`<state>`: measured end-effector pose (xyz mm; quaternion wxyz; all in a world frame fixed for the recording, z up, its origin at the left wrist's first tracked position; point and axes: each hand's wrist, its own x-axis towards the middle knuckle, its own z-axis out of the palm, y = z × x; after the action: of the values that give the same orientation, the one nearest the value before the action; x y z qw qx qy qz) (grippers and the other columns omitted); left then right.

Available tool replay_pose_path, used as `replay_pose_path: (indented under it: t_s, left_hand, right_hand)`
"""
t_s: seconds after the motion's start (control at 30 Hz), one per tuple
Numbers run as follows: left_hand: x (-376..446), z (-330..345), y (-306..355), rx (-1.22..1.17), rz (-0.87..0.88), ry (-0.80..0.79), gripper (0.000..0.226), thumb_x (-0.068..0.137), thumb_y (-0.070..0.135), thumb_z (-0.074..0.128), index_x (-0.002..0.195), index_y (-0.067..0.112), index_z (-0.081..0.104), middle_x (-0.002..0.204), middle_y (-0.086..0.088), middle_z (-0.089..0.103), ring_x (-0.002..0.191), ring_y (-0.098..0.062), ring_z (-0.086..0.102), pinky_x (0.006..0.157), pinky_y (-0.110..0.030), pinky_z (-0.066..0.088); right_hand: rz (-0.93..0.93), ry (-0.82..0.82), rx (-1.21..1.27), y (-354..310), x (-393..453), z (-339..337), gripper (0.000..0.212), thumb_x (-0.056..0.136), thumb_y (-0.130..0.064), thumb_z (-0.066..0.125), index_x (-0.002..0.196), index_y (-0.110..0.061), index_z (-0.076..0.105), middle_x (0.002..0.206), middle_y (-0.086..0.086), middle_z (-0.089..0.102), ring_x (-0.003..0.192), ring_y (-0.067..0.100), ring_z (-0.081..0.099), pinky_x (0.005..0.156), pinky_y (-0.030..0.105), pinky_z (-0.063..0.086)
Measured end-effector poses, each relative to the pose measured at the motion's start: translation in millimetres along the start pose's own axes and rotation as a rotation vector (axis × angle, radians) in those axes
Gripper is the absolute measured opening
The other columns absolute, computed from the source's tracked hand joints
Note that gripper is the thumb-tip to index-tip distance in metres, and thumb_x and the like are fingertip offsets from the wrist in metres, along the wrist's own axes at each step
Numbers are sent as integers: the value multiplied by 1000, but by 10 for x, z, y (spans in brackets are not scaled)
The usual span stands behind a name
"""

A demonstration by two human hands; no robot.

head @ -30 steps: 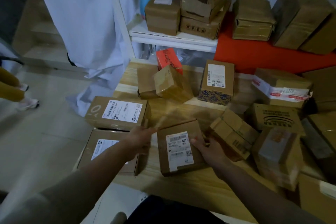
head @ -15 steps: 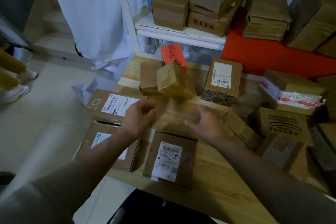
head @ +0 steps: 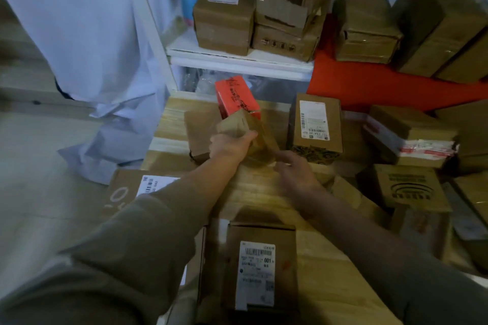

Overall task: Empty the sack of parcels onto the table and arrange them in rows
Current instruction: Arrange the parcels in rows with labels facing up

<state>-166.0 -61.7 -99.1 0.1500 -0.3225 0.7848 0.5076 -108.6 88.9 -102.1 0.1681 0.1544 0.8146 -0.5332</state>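
Two bare hands reach to the middle of the wooden table (head: 264, 192) in the head view. The left hand (head: 229, 144) is clenched around a small brown box (head: 237, 124), fingers wrapped over its near face, and the box sits tilted against the boxes behind it. The right hand (head: 295, 171) lies just to the right of that box with its fingers stretched toward the lower corner; motion blur hides whether it touches or grips anything, so I cannot tell.

Just behind the small brown box a red box (head: 235, 95) stands tilted. A flat brown box (head: 198, 129) lies to the left of the hands. To the right stands a tall box with a white label (head: 317, 124), and farther right a box with red-and-white tape (head: 412, 137). At the near edge lies a labelled box marked 001 (head: 258, 266). At the left edge, partly under the left sleeve, is another labelled box (head: 126, 190). More brown boxes crowd the right side of the table, one printed with curved lines (head: 409, 187).

Beyond the table, stacked boxes (head: 285, 8) rest on a white shelf (head: 237, 58).
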Motion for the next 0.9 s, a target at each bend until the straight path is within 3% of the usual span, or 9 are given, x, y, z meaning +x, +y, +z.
replay_pose_path:
  t_s: [0.1, 0.17, 0.23, 0.3, 0.4, 0.5, 0.67, 0.8, 0.9]
  left_hand:
    - [-96, -33, -129, 198, 372, -13, 104, 52, 58, 81, 139, 15, 42, 130, -2, 56, 119, -19, 54, 102, -37, 48]
    - [-266, -124, -247, 322, 766, -40, 100, 58, 45, 85, 143, 19, 39, 134, 1, 48, 123, -13, 44, 105, -32, 41]
    - [-411, -244, -357, 458, 1105, -72, 92, 62, 33, 85, 141, 16, 41, 137, -3, 46, 127, -15, 40, 106, -37, 43]
    - [-434, -307, -475, 588, 1408, 27, 77, 68, 28, 80, 136, 14, 45, 134, -10, 52, 128, -22, 41, 105, -44, 46]
    - [-359, -338, -650, 732, 1632, 183, 51, 83, 28, 66, 129, 15, 49, 128, -14, 61, 128, -31, 45, 105, -47, 46]
    - [-407, -341, -774, 804, 1706, 239, 40, 89, 24, 64, 127, 17, 52, 131, -13, 57, 127, -33, 47, 103, -47, 49]
    - [-584, -433, -808, 907, 1682, 106, 40, 86, 24, 59, 125, 15, 58, 130, -15, 57, 124, -31, 49, 109, -39, 40]
    - [-576, -611, -860, 793, 1320, 123, 58, 72, 12, 68, 128, 15, 56, 132, -11, 51, 118, -28, 50, 96, -40, 48]
    - [-495, -747, -811, 660, 1051, 208, 53, 71, 9, 69, 123, 16, 58, 131, -10, 49, 119, -27, 46, 94, -41, 47]
  right_hand:
    - [222, 45, 338, 16, -25, -164, 36, 100, -38, 54, 128, -16, 59, 114, 9, 66, 100, 30, 66, 89, 55, 57]
    - [345, -43, 641, 25, -19, -265, 56, 95, -59, 51, 128, -14, 57, 119, 15, 65, 105, 37, 66, 83, 55, 58]
    - [397, -201, 901, 77, -7, -306, 76, 85, -76, 49, 132, -17, 57, 128, 17, 63, 116, 40, 62, 88, 54, 55]
    - [390, -294, 1023, 118, -33, -291, 86, 77, -79, 57, 137, -18, 56, 135, 16, 62, 125, 40, 57, 100, 58, 48]
    - [313, -331, 1006, 144, -84, -238, 83, 74, -68, 72, 136, -15, 60, 135, 16, 64, 126, 39, 58, 105, 59, 44]
    - [230, -377, 961, 131, -164, -234, 58, 86, -47, 67, 133, -14, 63, 130, 16, 67, 124, 34, 61, 104, 52, 47]
    - [243, -278, 858, 202, -164, -249, 47, 86, -25, 73, 130, -12, 63, 117, 15, 74, 106, 31, 72, 84, 45, 58]
    - [303, -227, 738, 327, -86, -269, 44, 87, -23, 75, 127, -12, 63, 112, 14, 75, 102, 32, 73, 85, 47, 59]
    - [320, -253, 506, 349, -48, -224, 33, 92, -27, 69, 119, -7, 68, 110, 16, 75, 103, 33, 73, 93, 49, 57]
